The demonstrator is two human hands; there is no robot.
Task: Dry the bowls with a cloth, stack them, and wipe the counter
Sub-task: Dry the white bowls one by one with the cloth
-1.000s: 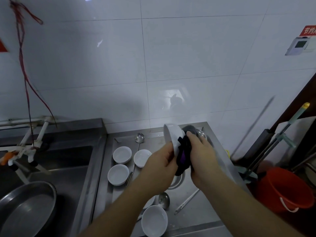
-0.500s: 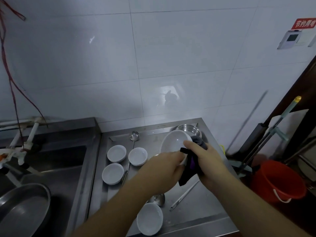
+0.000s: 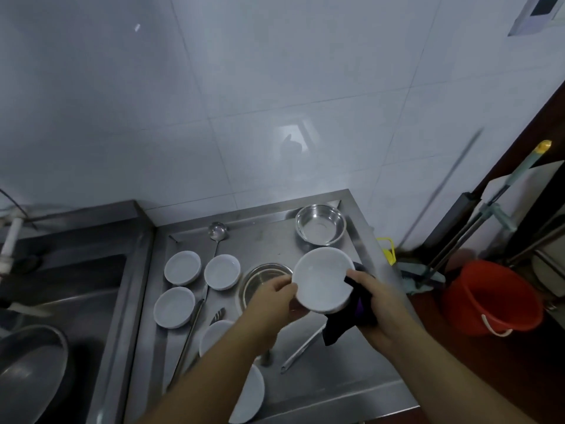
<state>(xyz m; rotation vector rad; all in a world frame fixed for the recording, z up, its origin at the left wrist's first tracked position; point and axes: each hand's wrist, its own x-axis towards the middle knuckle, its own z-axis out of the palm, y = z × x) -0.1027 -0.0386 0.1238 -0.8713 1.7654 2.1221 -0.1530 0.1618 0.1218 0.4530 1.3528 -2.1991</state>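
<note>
I hold a white bowl [image 3: 321,278] above the steel counter [image 3: 321,371], its opening turned up toward me. My left hand [image 3: 272,296] grips its left rim. My right hand [image 3: 377,304] holds a dark purple cloth [image 3: 345,324] against the bowl's right side and underside; the cloth hangs down below. Three small white bowls [image 3: 182,267] [image 3: 222,271] [image 3: 173,306] sit apart on the counter's left. Two more white bowls [image 3: 214,333] [image 3: 249,396] lie near the front, partly hidden by my left forearm.
A steel bowl [image 3: 320,224] stands at the back right, another steel bowl [image 3: 260,283] under my left hand. A ladle [image 3: 217,232] and other utensils [image 3: 301,347] lie on the counter. A sink with a steel pan [image 3: 27,371] is left; a red bucket [image 3: 492,296] and mops stand right.
The bowl has turned from on edge to opening-up and moved lower and right. The view has tilted down and right, uncovering the steel bowl at the back.
</note>
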